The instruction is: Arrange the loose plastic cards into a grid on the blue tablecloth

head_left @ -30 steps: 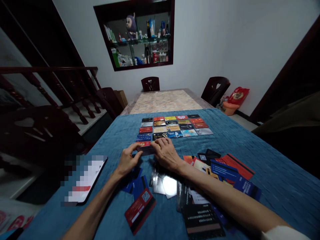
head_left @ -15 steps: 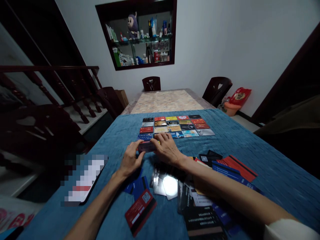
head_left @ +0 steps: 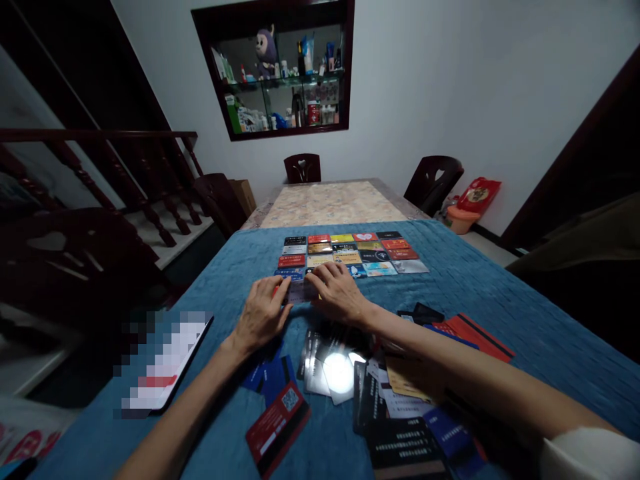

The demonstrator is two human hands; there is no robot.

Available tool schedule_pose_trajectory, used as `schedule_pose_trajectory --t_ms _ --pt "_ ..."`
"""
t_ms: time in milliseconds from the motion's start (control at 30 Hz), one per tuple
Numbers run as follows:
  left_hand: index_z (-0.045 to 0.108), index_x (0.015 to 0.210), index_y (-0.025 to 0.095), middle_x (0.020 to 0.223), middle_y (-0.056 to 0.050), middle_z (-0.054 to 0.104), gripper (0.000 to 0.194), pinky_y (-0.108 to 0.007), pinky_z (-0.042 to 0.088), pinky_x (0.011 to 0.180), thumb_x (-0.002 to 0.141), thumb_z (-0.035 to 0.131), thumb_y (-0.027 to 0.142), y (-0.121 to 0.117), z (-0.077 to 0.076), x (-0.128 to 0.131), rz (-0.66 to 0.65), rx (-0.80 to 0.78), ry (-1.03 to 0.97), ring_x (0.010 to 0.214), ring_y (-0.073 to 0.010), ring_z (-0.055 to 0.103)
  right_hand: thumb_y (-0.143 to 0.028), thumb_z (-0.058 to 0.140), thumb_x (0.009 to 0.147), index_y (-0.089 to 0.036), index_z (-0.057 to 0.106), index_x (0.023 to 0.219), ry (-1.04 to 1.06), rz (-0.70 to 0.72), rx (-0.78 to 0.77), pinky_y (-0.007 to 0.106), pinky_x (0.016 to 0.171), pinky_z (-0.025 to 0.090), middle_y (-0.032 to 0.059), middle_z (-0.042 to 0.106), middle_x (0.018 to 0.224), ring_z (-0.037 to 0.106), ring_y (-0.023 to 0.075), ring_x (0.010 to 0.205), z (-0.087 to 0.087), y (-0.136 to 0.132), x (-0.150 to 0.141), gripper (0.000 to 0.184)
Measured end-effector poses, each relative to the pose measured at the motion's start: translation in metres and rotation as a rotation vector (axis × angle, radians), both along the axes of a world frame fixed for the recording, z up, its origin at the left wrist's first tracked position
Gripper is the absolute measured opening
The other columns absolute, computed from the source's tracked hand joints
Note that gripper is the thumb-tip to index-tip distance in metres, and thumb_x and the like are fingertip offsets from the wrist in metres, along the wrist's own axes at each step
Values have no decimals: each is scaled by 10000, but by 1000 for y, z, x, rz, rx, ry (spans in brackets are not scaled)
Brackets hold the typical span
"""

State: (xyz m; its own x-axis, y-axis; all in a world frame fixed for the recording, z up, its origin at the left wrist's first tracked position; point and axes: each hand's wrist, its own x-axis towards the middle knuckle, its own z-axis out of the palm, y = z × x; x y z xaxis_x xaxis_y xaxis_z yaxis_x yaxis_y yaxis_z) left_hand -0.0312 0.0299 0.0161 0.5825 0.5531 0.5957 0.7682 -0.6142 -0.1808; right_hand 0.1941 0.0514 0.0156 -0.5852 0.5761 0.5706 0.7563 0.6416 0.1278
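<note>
Holding a dark grey card (head_left: 299, 291) low over the front left corner of a neat grid of bank-style cards (head_left: 375, 255), you have both hands close together on the blue tablecloth (head_left: 230, 263). Your left hand (head_left: 265, 310) has its fingers clamped on the card's left end, the thumb on the near side. Your right hand (head_left: 337, 293) curls over the other end, and you cannot tell there whether its fingers pinch the card or only rest on it. That hand also hides part of the grid's nearest row.

Nearer you lies a loose spread: blue cards (head_left: 280, 379) partly under a dark red card with a QR code (head_left: 279, 427), silver cards (head_left: 317, 373) with a bright glare washing out their print, and a black card (head_left: 403, 440) beside a blue one. Your right forearm crosses this spread, covering several cards between a yellow card (head_left: 407, 379) and a red card with a black stripe (head_left: 483, 337). A smartphone (head_left: 170, 373), partly pixelated, lies to your left, clear of the cards. Beyond the cloth, the table (head_left: 325, 200) shows a beige patterned top.
</note>
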Motion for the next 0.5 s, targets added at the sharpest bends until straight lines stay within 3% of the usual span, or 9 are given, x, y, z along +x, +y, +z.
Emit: schedule_pose_trajectory --t_ms 167,500 --pt "541 1323 125 1234 -208 603 460 -527 458 971 872 586 209 16 4 0 4 -43 51 1156 -351 553 -281 619 875 -148 586 1232 -29 12 2 408 876 333 151 589 1162 445 294 1056 3 11 3 383" --pt "547 1293 118 1252 -204 610 475 -473 443 939 830 623 191 70 18 -6 74 -100 153 1154 -339 555 -265 639 833 -150 563 1268 -102 -56 -79 406 865 371 167 563 1229 443 309 1093 17 52 -7 456"
